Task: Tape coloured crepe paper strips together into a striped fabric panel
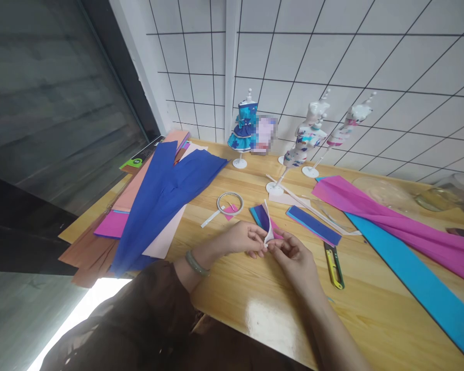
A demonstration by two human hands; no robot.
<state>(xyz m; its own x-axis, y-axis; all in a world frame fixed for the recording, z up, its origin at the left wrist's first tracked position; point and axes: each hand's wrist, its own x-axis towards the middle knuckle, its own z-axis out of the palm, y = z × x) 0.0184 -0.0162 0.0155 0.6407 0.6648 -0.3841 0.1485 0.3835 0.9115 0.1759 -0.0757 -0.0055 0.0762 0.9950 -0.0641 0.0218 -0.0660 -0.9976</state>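
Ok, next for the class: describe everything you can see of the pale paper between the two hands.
The pale paper is a thin, matte, off-white to faintly pink piece. The fingertips of the left hand and right hand pinch its lower end above the wooden table. From there it stands up, curved, narrowing towards its top. Blue paper and pink paper show behind it; whether they are joined to it is unclear.
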